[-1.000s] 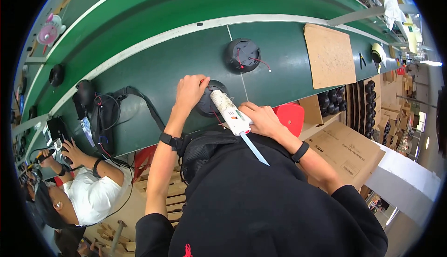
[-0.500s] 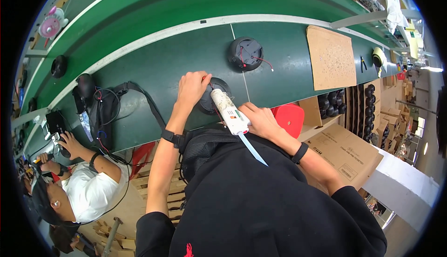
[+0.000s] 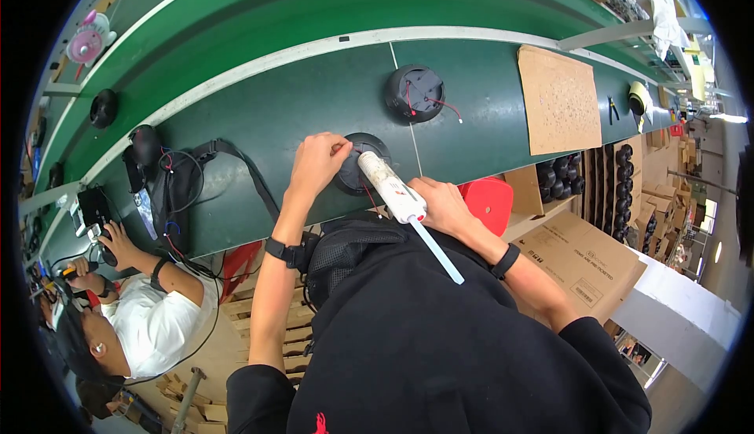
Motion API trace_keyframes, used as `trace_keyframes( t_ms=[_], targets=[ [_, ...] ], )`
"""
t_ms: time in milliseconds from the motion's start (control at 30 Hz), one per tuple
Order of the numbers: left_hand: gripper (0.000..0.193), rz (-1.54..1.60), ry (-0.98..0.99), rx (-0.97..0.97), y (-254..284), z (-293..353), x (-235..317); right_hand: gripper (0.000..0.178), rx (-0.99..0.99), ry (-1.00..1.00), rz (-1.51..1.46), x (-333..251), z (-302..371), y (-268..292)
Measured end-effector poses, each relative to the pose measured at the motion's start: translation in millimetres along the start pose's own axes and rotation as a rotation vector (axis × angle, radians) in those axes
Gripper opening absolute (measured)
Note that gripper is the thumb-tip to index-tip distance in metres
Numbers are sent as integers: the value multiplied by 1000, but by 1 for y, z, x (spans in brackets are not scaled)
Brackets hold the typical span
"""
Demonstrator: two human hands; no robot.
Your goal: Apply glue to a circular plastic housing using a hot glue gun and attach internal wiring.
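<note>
Looking down, head view: one person works at the green surface [image 3: 479,112], and a co-worker [image 3: 161,324] sits at the left side.
Black round part: it lies flat on the surface [image 3: 348,179] in front of the person, partly hidden under the tool.
White glue gun: as I judge its kind, this tool [image 3: 386,186] is held slanting, its front end over the black round part; whether it touches, I cannot tell.
Right hand: it [image 3: 442,205] is closed around the gun, its grip mostly hidden.
Left hand: it [image 3: 316,165] is at the rim of the part, thumb and fingers bent toward each other; whether they pinch something small, I cannot tell.
Burn risk: the fingertips are near the gun's front end, so a small slip of either hand could bring skin to hot metal or glue.
Red wire risk: the thin wire [image 3: 369,196] hangs beside the barrel; it could be caught, pulled loose or glued wrongly.
Pale blue stick: it [image 3: 438,255] points backward over the black shirt [image 3: 471,332]; pushing against the body could tilt the gun.
Second part: another black round part [image 3: 424,88] rests farther away, probably safe from drips.
</note>
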State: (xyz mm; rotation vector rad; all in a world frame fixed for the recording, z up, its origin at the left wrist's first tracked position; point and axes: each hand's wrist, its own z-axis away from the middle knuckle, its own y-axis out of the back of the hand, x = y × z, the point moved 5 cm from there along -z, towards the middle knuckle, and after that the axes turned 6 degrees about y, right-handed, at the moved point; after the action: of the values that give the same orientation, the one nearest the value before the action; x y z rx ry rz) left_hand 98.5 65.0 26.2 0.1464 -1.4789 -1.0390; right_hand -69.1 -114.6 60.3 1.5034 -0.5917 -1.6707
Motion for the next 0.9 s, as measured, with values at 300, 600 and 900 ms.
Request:
trace_keyframes(
  t_ms=[300,600,900],
  targets=[
    [17,98,42,-117,6,21,-1,29,24,-15,-20,-2,-4,8],
    [17,114,94,-130,10,23,-3,31,51,-21,-167,-11,-1,16],
    [54,-167,441,-540,-3,49,12,25,15,-40,-208,-9,1,28]
  ],
)
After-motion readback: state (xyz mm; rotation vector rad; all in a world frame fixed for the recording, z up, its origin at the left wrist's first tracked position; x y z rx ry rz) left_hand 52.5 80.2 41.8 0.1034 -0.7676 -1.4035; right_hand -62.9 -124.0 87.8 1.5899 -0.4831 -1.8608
